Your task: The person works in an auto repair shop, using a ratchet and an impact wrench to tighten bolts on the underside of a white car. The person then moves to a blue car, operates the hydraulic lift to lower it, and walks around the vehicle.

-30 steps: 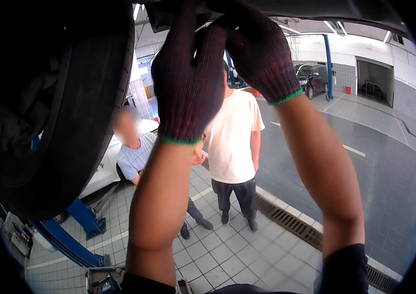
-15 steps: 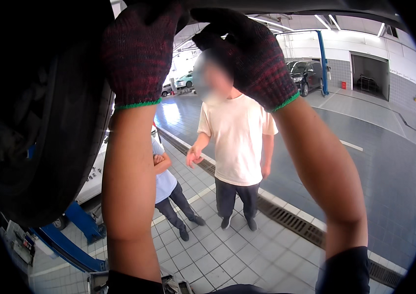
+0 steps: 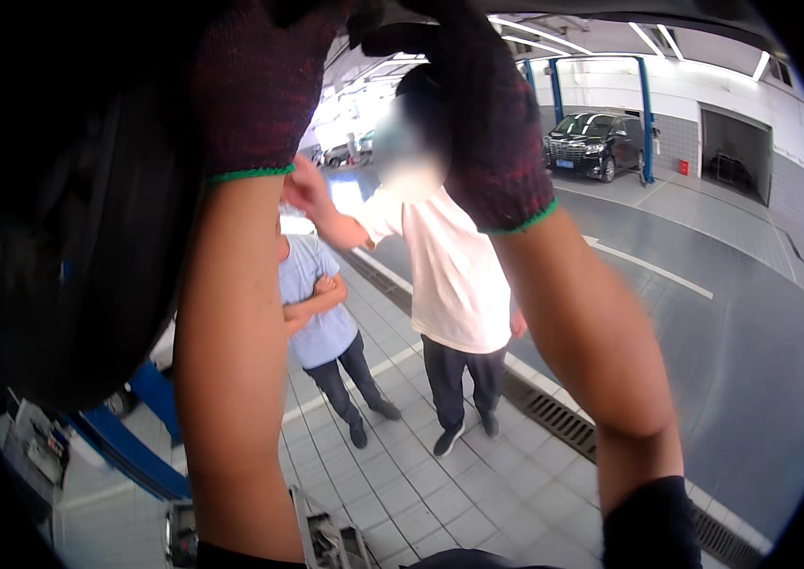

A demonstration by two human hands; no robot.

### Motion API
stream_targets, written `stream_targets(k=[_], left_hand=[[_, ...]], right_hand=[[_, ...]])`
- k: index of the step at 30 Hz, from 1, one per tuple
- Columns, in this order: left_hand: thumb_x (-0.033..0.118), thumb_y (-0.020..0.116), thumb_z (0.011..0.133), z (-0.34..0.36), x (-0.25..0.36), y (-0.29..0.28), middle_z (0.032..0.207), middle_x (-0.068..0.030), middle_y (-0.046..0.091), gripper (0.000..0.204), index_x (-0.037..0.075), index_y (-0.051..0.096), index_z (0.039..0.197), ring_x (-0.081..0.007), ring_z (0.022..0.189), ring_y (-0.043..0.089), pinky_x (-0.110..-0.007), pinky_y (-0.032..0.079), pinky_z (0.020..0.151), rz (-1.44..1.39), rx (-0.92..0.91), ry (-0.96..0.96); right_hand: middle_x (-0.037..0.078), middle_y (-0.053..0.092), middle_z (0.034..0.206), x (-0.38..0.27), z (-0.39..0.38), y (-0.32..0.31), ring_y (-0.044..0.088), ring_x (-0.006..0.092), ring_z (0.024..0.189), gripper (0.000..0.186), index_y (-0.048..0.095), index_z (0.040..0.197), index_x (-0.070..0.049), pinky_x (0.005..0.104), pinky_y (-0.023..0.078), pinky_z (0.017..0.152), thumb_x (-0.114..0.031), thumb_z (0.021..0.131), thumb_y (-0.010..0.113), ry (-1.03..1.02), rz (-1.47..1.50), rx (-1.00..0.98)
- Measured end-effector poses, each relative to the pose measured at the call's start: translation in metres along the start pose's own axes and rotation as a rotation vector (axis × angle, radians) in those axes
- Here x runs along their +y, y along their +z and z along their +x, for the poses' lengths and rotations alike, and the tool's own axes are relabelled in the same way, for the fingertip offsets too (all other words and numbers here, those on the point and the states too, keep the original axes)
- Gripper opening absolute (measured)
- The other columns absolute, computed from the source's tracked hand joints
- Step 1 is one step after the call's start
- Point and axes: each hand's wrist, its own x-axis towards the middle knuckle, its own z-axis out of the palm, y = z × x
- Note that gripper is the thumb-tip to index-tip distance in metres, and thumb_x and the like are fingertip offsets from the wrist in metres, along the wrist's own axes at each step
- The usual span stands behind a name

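Both my arms are raised to the dark underside of a vehicle point(image 3: 611, 21) at the top of the view. My left hand point(image 3: 260, 90), in a dark red-and-black knit glove with a green cuff, is up beside a large black tyre point(image 3: 89, 275). Its fingers fade into the shadow, so what they touch is hidden. My right hand point(image 3: 492, 123) wears the matching glove, a little to the right. Its finger and thumb curve leftward with a gap between them, and nothing shows in that gap. The fingertips of both hands are close together.
A person in a cream T-shirt point(image 3: 459, 275) stands in front, one arm lifted toward my left forearm. Another person in a light blue shirt point(image 3: 312, 294) has folded arms. A blue lift arm point(image 3: 127, 455), open toolbox point(image 3: 331, 541), floor grate point(image 3: 554, 417) and black van point(image 3: 596, 147) are around.
The person in cream has raised an arm and shifted stance. My view has moved, and both gloved hands now appear higher and darker against the underside or lower down my right side.
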Motion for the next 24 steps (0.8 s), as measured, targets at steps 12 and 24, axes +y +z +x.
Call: stream_targets(k=[12,24], left_hand=[[0.018,0.079,0.080,-0.355,0.082,-0.236,0.118,-0.0106,0.071,0.038,0.012,0.072,0.116,-0.0327,0.097,0.069,-0.044,0.056,0.085,0.223,-0.937,-0.616],[0.029,0.075,0.087,-0.484,0.175,-0.534,0.095,-0.0112,0.070,0.023,0.012,0.072,0.102,-0.0324,0.088,0.071,-0.044,0.056,0.079,0.082,-1.137,-1.426]], right_hand=[[0.017,0.064,0.124,-0.271,-0.242,-0.195,0.064,0.0285,0.110,0.066,0.035,0.153,-0.006,0.0397,0.054,0.095,-0.053,0.107,0.038,2.379,1.405,-0.745],[0.022,0.055,0.142,-0.550,-0.305,-0.398,0.063,0.0333,0.119,0.080,0.026,0.160,-0.011,0.0488,0.051,0.101,-0.062,0.103,0.048,4.096,1.085,-0.772]])
